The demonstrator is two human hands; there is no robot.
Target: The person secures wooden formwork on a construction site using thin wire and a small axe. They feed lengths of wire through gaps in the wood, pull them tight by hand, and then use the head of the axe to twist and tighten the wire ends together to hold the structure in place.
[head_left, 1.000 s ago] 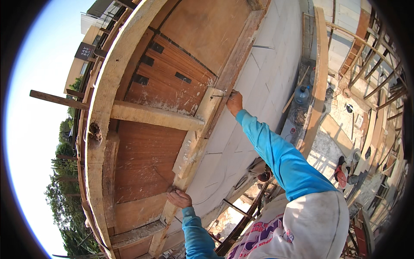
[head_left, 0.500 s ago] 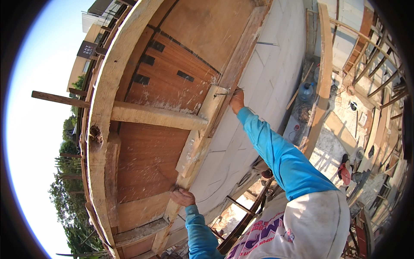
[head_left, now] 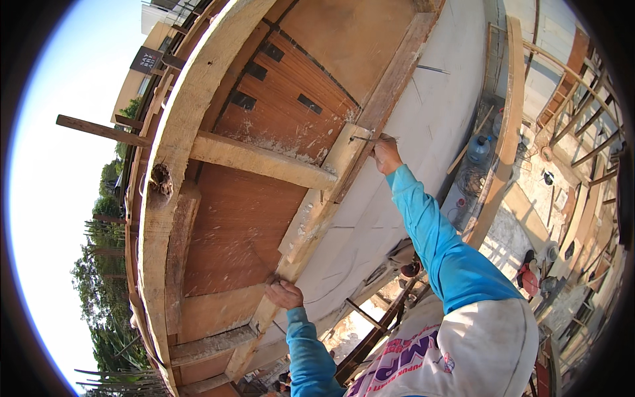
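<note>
My left hand (head_left: 284,294) is closed, its curled fingers resting against the pale lengthwise beam (head_left: 309,228). What lies within those fingers is too small to make out. Farther up the same timber, my right hand (head_left: 387,157) reaches around the outer edge of a brown plank (head_left: 405,69). Its fingers are pinched on thin dark strands (head_left: 390,139), which stick out past the fingertips and run across the beam. Some of its fingers are hidden. A pale crosspiece (head_left: 264,161) meets the beam between my two hands.
Reddish-brown panels (head_left: 241,228) splashed with white fill the frame. A thick curved timber (head_left: 159,231) bounds it at left. A white planked hull-like wall (head_left: 423,126) drops away at right. Far below stand a blue water jug (head_left: 478,149) and wooden scaffolding (head_left: 592,142).
The view has shifted, so the structure sits farther right. My right hand stays by the plank edge, its strands showing more plainly. My left hand remains at the beam.
</note>
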